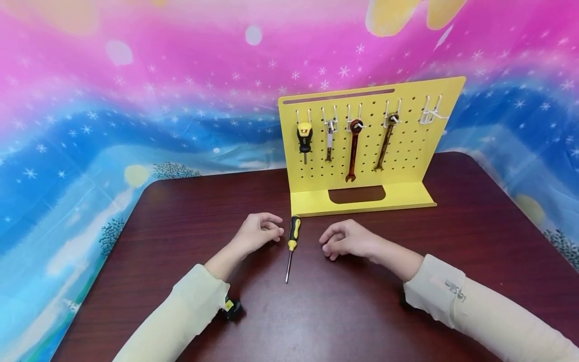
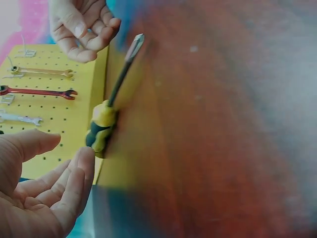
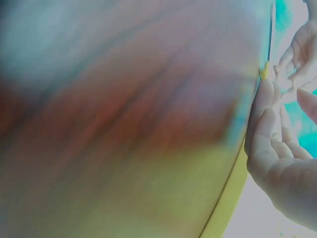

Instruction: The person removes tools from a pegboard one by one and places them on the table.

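A black-and-yellow screwdriver (image 1: 294,235) lies on the dark wooden table, handle toward the yellow pegboard stand and metal tip toward the person. My left hand (image 1: 259,232) is just left of its handle, fingers loosely bent and holding nothing. On the other side, a little farther off, my right hand (image 1: 346,239) also holds nothing, its fingers relaxed. The left wrist view shows the screwdriver (image 2: 103,126) beyond the left fingertips, with a gap between left thumb and fingers. In the right wrist view the right hand (image 3: 282,148) appears at the edge, and most of the screwdriver is hidden.
The yellow pegboard (image 1: 362,156) stands at the back. On its hooks hang a stubby screwdriver (image 1: 305,138), a small silver wrench (image 1: 329,141), a red wrench (image 1: 354,153) and a bronze-toned wrench (image 1: 385,146). A black-and-yellow object (image 1: 232,307) sits partly behind the left sleeve.
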`<state>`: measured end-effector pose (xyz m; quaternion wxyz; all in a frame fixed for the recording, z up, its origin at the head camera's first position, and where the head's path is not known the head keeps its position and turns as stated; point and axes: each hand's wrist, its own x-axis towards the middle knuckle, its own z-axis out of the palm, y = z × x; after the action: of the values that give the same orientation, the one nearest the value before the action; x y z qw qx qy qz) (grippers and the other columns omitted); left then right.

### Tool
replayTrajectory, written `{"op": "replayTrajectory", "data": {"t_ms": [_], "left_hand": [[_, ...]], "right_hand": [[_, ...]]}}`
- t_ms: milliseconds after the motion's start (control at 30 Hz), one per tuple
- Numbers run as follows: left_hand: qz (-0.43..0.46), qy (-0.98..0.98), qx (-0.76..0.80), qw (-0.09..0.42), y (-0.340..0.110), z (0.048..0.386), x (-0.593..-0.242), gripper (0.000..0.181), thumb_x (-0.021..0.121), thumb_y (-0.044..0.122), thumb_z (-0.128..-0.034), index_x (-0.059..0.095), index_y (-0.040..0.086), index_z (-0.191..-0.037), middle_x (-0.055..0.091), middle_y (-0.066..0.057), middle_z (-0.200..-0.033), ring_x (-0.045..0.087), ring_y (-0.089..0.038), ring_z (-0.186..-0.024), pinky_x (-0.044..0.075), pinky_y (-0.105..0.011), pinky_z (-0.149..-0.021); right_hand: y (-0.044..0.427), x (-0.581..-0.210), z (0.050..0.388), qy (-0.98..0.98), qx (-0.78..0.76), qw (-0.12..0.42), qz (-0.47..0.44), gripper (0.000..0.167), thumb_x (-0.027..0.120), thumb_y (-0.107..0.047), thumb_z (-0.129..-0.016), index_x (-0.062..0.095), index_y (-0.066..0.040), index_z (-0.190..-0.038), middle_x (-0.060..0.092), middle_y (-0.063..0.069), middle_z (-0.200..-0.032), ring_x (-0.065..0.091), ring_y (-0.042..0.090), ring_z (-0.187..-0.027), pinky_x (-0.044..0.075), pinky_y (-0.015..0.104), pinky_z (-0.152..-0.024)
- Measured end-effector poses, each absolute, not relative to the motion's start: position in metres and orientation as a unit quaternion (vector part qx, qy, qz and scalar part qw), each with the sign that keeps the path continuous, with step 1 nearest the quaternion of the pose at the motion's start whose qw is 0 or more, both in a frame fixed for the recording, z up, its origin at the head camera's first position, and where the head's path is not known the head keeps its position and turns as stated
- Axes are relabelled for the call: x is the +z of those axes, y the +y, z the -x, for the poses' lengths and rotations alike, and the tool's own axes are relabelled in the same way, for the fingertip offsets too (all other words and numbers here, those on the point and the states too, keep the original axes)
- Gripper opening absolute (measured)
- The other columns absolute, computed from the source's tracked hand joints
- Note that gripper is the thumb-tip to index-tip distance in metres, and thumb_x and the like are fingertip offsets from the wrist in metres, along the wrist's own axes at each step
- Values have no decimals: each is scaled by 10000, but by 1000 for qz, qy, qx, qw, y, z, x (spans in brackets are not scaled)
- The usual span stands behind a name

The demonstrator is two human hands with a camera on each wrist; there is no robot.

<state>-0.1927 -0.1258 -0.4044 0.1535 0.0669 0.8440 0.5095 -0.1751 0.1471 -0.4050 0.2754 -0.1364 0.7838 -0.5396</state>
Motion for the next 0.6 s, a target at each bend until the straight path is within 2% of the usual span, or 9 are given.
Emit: {"op": "replayTrajectory", "data": {"t_ms": [200, 367, 600], "left_hand": [[-88, 843, 515, 125, -120, 200, -392, 317, 677, 75, -913, 659, -20, -1215, 753, -174, -972, 733, -274, -864, 556, -305, -828], [-124, 835, 527, 98, -110, 210, -383, 288, 679, 66, -910, 675, -37, -1180, 754, -179, -979, 724, -340, -913, 575, -297, -817], [-165, 834, 522, 70, -85, 228, -369, 250, 702, 124, -921, 707, 27, -1152, 756, -138, -1008, 729, -274, -939, 577, -294, -812]], "right_hand": [[176, -399, 179, 798, -533, 250, 126, 339, 671, -98, -906, 623, 111, -1170, 747, 123, -906, 717, 208, -790, 567, 327, -750], [199, -392, 181, 812, -529, 224, 104, 369, 659, -119, -925, 599, 104, -1213, 748, 148, -959, 715, 203, -842, 565, 340, -798], [229, -383, 186, 836, -514, 169, 88, 400, 663, -137, -940, 578, 88, -1260, 757, 135, -995, 721, 176, -855, 555, 316, -800]]}}
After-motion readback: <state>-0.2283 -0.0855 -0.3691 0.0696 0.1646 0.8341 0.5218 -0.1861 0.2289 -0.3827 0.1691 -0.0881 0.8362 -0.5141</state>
